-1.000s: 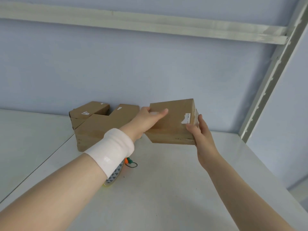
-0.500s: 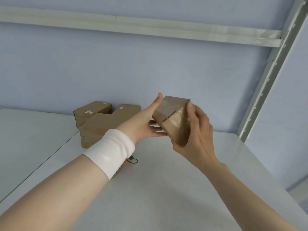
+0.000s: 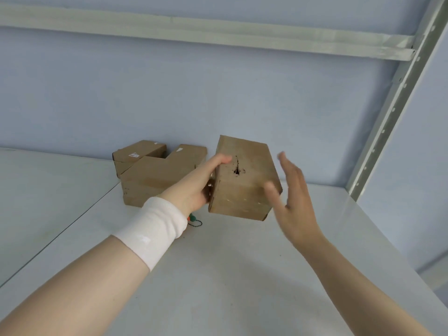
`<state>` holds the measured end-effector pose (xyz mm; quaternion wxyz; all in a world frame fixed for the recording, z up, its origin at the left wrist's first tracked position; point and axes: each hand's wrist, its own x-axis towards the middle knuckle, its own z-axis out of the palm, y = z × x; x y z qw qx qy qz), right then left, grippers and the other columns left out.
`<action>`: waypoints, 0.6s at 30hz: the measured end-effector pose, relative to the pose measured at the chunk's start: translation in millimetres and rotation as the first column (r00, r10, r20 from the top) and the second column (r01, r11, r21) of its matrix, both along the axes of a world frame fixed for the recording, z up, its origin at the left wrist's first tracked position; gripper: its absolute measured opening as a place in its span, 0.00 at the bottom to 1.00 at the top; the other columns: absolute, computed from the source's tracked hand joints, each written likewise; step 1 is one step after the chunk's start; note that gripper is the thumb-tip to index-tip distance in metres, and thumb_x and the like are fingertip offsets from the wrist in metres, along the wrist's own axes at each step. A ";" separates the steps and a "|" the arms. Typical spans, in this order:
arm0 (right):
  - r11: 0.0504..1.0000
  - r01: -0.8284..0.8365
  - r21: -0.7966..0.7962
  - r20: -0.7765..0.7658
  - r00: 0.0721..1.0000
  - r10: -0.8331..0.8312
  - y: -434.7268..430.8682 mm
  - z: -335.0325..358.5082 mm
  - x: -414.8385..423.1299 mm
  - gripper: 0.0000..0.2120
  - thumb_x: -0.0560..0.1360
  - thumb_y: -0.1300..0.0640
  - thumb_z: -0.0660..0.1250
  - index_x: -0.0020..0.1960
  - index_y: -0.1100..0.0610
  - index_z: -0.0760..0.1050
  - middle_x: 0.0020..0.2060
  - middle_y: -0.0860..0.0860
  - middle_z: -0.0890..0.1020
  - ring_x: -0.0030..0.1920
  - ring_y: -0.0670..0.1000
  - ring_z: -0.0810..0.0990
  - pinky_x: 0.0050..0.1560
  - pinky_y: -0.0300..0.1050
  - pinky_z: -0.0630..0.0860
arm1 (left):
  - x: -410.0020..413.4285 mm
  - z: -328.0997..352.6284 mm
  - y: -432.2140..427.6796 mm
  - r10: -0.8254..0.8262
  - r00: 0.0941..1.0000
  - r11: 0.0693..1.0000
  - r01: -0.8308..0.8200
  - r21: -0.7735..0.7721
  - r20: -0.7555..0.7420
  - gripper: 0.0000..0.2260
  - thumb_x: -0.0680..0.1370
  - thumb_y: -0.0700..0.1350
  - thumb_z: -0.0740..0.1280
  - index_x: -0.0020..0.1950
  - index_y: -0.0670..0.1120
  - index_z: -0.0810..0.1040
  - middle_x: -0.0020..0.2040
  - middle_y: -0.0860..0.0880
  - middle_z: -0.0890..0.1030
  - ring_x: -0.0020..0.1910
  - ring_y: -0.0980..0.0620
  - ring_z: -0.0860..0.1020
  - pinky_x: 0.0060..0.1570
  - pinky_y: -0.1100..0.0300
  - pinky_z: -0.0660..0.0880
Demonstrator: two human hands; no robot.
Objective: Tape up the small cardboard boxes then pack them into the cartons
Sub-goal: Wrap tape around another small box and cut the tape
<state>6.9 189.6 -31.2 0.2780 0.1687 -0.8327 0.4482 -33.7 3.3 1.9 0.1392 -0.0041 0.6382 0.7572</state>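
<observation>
Three plain brown cardboard boxes (image 3: 155,180) sit huddled together at the far left of the white bench (image 3: 218,275), close to the pale blue wall. Just nearer than them, a short beaded chain with a green and orange bead (image 3: 196,223) lies on the bench, partly hidden under the left wrist, which wears a white cloth wristband (image 3: 155,229). The left hand (image 3: 201,183) grips the left end of a small brown cardboard box (image 3: 244,185), thumb hooked over its top edge. This box is held tilted above the bench, right of the other three, its flaps closed and a dark ragged slit torn in its upper face. The right hand (image 3: 293,197) is just beside its right side, blurred, fingers straight and spread, holding nothing; whether it touches the cardboard cannot be told.
</observation>
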 end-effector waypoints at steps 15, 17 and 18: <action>0.630 0.150 -0.762 0.578 0.598 0.556 -18.7 -43.5 21.0 0.24 0.78 0.50 0.59 0.74 0.48 0.61 0.64 0.48 0.77 0.58 0.50 0.79 0.47 0.46 0.77 | 58.4 -74.7 7.3 0.156 0.979 0.969 -0.178 0.169 0.131 0.12 0.79 0.51 0.62 0.45 0.47 0.81 0.41 0.49 0.85 0.38 0.55 0.83 0.35 0.63 0.78; 0.650 0.159 -0.743 0.597 0.596 0.536 -20.1 -41.9 21.6 0.25 0.78 0.50 0.59 0.74 0.49 0.60 0.65 0.49 0.76 0.59 0.51 0.78 0.51 0.46 0.77 | 61.8 -73.9 7.5 0.211 0.976 0.972 -0.215 0.095 0.052 0.12 0.79 0.51 0.61 0.48 0.47 0.81 0.46 0.49 0.85 0.43 0.55 0.83 0.43 0.61 0.78; 0.664 0.166 -0.729 0.609 0.600 0.519 -19.6 -40.4 20.7 0.25 0.79 0.50 0.59 0.74 0.50 0.60 0.65 0.49 0.75 0.60 0.51 0.77 0.54 0.46 0.76 | 61.4 -72.8 5.9 0.236 0.970 0.969 -0.240 -0.058 -0.067 0.12 0.80 0.51 0.61 0.53 0.46 0.80 0.52 0.47 0.83 0.49 0.54 0.82 0.51 0.58 0.77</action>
